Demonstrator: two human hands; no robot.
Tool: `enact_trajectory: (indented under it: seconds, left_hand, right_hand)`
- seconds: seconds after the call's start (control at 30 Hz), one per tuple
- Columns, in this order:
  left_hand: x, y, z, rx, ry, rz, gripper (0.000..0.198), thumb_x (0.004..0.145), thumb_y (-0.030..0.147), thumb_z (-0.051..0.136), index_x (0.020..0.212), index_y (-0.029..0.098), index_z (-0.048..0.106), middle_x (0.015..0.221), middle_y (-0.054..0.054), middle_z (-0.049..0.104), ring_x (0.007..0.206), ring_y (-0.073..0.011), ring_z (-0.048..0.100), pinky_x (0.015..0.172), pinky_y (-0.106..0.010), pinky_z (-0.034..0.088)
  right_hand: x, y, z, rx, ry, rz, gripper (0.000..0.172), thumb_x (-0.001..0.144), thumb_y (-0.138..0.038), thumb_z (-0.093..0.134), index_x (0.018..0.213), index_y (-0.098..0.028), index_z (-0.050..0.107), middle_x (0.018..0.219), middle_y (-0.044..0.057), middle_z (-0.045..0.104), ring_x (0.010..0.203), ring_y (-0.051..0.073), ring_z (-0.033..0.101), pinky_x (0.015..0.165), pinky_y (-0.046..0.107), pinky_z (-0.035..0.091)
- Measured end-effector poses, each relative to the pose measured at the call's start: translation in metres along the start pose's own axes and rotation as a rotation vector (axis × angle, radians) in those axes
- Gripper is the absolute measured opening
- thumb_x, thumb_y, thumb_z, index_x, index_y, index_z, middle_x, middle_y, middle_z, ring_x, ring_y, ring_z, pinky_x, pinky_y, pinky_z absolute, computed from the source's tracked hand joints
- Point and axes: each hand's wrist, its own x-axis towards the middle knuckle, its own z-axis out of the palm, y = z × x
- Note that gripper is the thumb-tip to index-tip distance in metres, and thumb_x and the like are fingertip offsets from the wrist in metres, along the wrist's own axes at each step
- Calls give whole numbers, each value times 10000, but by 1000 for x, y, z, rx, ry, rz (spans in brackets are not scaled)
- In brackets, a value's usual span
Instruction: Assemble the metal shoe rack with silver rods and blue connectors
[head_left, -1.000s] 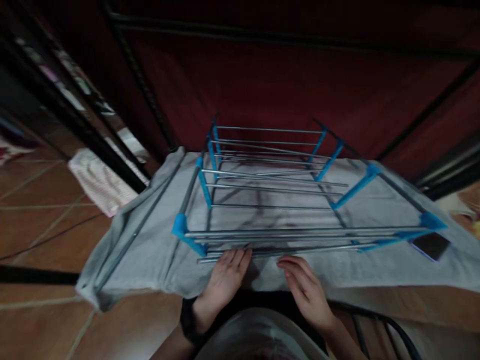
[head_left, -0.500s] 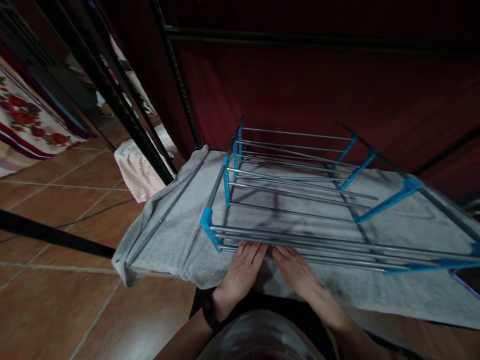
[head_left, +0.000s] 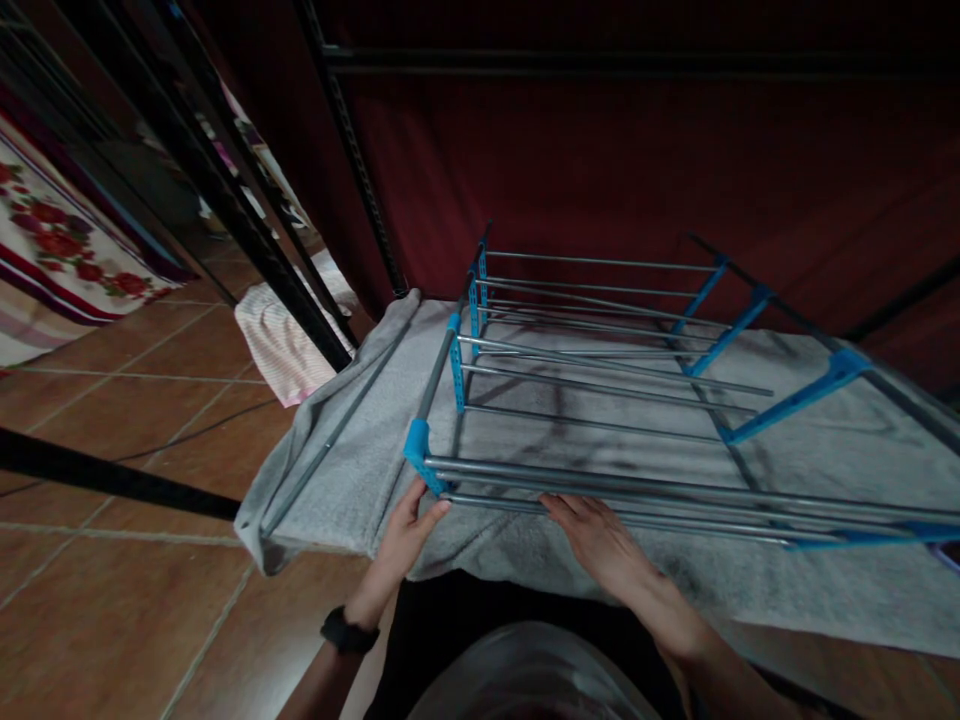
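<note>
A folded drying rack [head_left: 600, 400] of grey metal rods and blue plastic joints lies on a grey towel [head_left: 360, 480] spread on the floor. My left hand [head_left: 405, 535] reaches the rack's near left blue corner, fingers stretched out and touching the towel and the lowest rod. My right hand [head_left: 600, 540] lies flat and open on the towel under the rack's near rods, fingertips at the rods. A black watch sits on my left wrist.
Terracotta floor tiles [head_left: 112, 600] lie to the left. A pink striped cloth [head_left: 281, 345] lies beside black metal posts [head_left: 217, 200]. A dark red fabric wall [head_left: 600, 160] stands behind the rack. A floral textile [head_left: 52, 240] is at far left.
My left hand has slid left along the near rods to the rack's blue corner. My right hand stayed near the middle. The view shifted slightly.
</note>
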Motion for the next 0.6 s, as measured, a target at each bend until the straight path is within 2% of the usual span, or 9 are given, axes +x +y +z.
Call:
enact_trajectory:
  seconds: [0.07,0.13,0.23,0.3,0.4,0.6]
  left_hand:
    - [11,1,-5,-61,-108,-31,500,767,583,764,1084,205,683,1184,-113,712,1170,-290,619,1075,-444,446]
    - [16,2,-8,-94,-171,-60,460,748,584,781,997,206,696,1043,-94,740,1026,-268,659,980,-416,503]
    - [19,-1,-8,-69,-161,-88,449,716,612,790,865,204,674,838,-45,710,822,-220,638,818,-364,536]
    - [19,-3,-7,-37,-148,-98,442,721,618,776,791,204,639,753,-11,659,741,-188,594,764,-338,525]
    - [18,-3,-5,-23,-151,-117,424,742,598,759,747,204,605,726,7,616,717,-169,562,754,-322,511]
    - [12,9,7,-76,-138,-143,429,721,593,780,821,205,628,821,-23,671,813,-204,607,820,-361,535]
  right_hand:
    - [0,0,1,-3,10,4,520,970,-30,406,1407,-246,590,1307,75,693,1116,221,683,983,389,538]
    - [-1,1,2,1,10,10,540,959,-19,408,1409,-258,588,1304,68,696,1123,216,683,988,382,535]
    - [-2,3,4,12,-17,29,522,974,-41,404,1405,-269,592,1271,63,716,1104,214,696,965,369,543]
    - [-3,5,4,23,-28,45,491,990,-64,403,1392,-263,604,1282,66,714,1114,219,697,952,364,546]
    - [-3,6,3,49,-38,50,473,997,-71,403,1361,-272,629,1313,67,700,1098,211,706,930,346,549]
    - [-2,4,-1,62,-33,48,459,1017,-110,402,1399,-259,608,1266,80,721,1111,221,704,950,357,545]
